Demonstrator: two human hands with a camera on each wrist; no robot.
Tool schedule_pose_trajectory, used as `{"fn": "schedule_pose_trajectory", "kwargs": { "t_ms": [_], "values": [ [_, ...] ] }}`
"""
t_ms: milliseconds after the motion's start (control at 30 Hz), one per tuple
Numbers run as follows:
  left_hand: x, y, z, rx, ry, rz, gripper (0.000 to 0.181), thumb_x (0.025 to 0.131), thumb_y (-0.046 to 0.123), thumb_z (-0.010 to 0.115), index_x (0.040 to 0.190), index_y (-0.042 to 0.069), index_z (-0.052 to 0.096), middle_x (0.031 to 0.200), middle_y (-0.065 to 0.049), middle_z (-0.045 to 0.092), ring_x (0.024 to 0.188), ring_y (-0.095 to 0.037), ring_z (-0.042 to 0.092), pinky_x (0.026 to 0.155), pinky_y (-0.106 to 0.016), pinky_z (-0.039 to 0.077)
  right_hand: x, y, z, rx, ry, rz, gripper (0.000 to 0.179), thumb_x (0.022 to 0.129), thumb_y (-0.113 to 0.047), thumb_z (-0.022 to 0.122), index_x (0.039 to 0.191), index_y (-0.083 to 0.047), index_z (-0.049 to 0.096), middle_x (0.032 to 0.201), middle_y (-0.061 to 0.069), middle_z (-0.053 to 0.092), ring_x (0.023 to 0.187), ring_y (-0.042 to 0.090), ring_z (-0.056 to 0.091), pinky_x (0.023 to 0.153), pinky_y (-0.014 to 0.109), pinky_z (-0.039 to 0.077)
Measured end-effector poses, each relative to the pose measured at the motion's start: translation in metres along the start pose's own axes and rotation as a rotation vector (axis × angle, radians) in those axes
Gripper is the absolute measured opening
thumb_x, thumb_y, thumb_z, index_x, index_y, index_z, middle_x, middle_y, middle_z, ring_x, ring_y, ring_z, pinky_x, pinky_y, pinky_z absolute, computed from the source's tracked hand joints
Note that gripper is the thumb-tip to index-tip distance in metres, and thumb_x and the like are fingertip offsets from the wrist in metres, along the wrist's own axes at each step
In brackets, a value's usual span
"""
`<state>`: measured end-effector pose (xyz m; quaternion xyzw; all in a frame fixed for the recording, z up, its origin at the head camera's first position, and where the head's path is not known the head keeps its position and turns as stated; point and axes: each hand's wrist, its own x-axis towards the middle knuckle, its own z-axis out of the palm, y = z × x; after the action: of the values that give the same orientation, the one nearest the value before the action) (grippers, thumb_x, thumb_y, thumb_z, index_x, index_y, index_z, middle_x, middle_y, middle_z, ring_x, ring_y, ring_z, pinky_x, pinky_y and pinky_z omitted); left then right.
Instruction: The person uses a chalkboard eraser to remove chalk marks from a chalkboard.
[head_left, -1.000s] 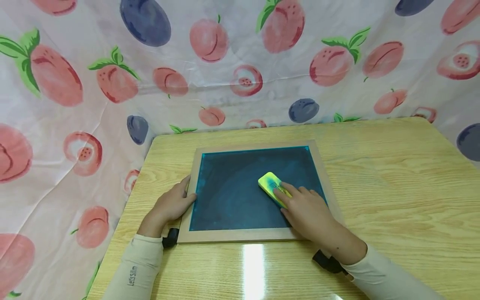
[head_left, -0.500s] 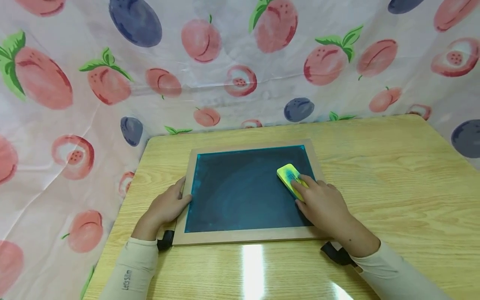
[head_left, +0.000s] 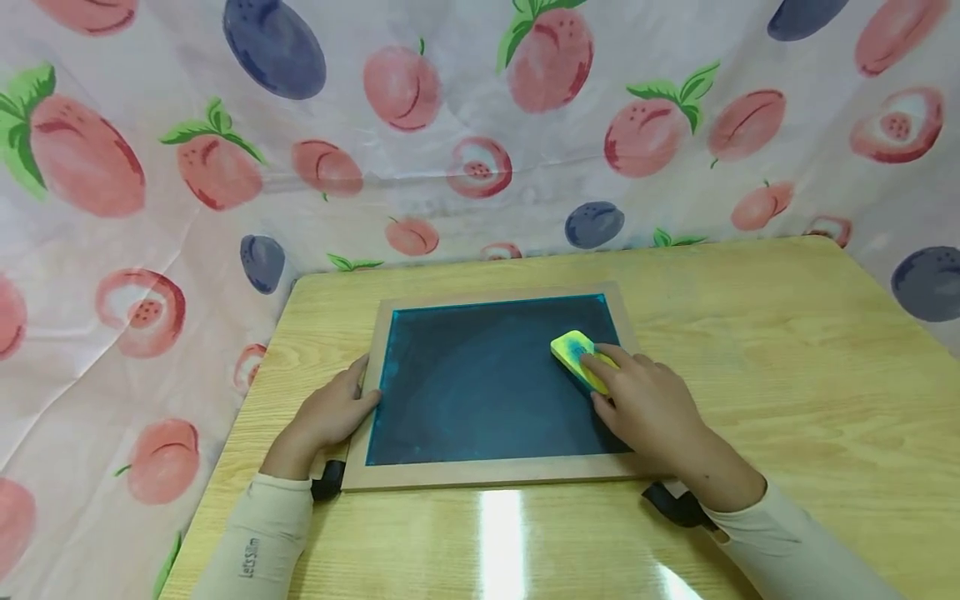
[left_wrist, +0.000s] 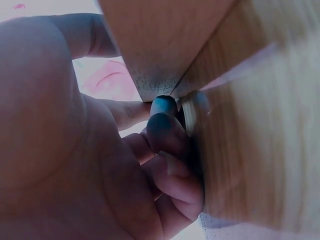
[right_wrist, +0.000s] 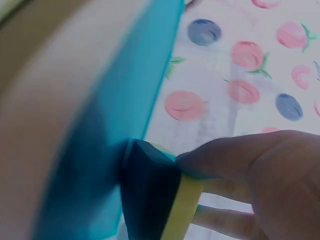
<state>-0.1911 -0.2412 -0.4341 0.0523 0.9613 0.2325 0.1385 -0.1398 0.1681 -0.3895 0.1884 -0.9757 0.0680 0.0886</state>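
A chalkboard (head_left: 472,383) with a dark surface and pale wooden frame lies on the table, bluish smears on it. My right hand (head_left: 647,408) grips a yellow-topped board eraser (head_left: 572,347), blue-stained on top, over the board's right part. In the right wrist view the eraser's dark felt side (right_wrist: 150,192) meets the board surface, and the thumb presses its edge. My left hand (head_left: 330,415) holds the frame's left side, thumb on top. In the left wrist view, the other fingers curl at the frame's lower edge, with blue stains on the fingertips (left_wrist: 162,125).
A wooden table (head_left: 787,375) stretches out to the right of the board. Behind and at the left hangs a fruit-print cloth (head_left: 420,183). Black straps (head_left: 327,481) show at both wrists, below light sleeves (head_left: 258,533).
My right hand has slid the eraser to the right across the board, mostly in the first half second. My left hand keeps its hold on the frame. The head view has shifted slightly.
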Motion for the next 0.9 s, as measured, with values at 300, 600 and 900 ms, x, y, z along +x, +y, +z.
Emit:
{"fn": "schedule_pose_trajectory", "kwargs": {
  "t_ms": [300, 600, 900],
  "values": [
    [-0.001, 0.000, 0.000, 0.028, 0.011, 0.012, 0.074, 0.101, 0.037, 0.046, 0.161, 0.008, 0.015, 0.144, -0.024, 0.050, 0.106, -0.032, 0.062, 0.084, -0.051, 0.050, -0.001, 0.017, -0.026, 0.055, 0.044, 0.067, 0.042, 0.090, -0.018, 0.070, 0.130, -0.005, 0.066, 0.135, 0.022, 0.061, 0.106, 0.043, 0.067, 0.077, 0.055, 0.056],
    [0.002, 0.001, 0.003, 0.016, 0.009, 0.022, 0.073, 0.101, 0.038, 0.046, 0.161, 0.010, 0.015, 0.139, -0.022, 0.055, 0.099, -0.027, 0.063, 0.078, -0.044, 0.050, -0.001, 0.036, -0.036, 0.060, 0.072, 0.147, 0.042, 0.090, -0.018, 0.071, 0.128, -0.003, 0.067, 0.129, 0.023, 0.063, 0.108, 0.047, 0.064, 0.079, 0.059, 0.055],
    [0.001, 0.001, 0.004, 0.018, 0.013, 0.023, 0.073, 0.101, 0.037, 0.047, 0.161, 0.011, 0.016, 0.142, -0.022, 0.053, 0.106, -0.031, 0.062, 0.083, -0.050, 0.050, -0.002, 0.060, -0.034, 0.070, 0.144, 0.209, 0.033, 0.092, -0.015, 0.065, 0.120, 0.001, 0.072, 0.123, 0.027, 0.066, 0.101, 0.052, 0.063, 0.064, 0.060, 0.054]
  ]
}}
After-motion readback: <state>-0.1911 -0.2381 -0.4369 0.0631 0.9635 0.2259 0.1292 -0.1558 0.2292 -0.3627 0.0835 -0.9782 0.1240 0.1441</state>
